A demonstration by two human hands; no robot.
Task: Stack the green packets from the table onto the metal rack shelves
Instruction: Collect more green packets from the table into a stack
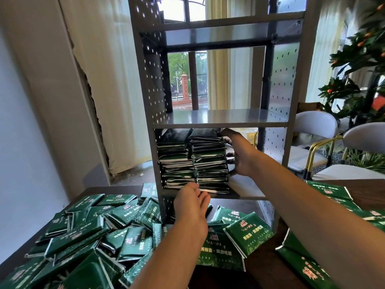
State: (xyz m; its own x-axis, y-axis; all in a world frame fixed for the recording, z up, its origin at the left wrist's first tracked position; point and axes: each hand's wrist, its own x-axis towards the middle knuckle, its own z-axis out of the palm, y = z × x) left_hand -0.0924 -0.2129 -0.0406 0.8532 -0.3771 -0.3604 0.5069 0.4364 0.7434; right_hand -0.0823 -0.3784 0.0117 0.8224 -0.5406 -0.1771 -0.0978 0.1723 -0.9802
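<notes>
Squaring up stock on the lower shelf (245, 184) of the metal rack (277, 84), centre of frame.

Item 1: two stacks of green packets (193, 159), side by side and touching, left stack slightly lower, right stack nearly reaching the underside of the shelf above. Laid flat, edges forward, apparently to pack the compartment tightly.

Item 2: right hand (239, 155), centre right, spread wide against the right flank of the taller stack, thumb low, fingertips reaching behind its top; it braces rather than grips, likely keeping the column from leaning.

Item 3: left hand (192, 207), lower centre, fingers straight and relaxed, tips touching the front foot of the stacks at the shelf lip, holding nothing; seemingly nudging edges flush.

Item 4: loose packets (87, 230), heaped across the dark worktop (260, 274), lower left and lower right, awaiting shelving. Middle shelf (225, 116) bare. Much of the task remains.
</notes>
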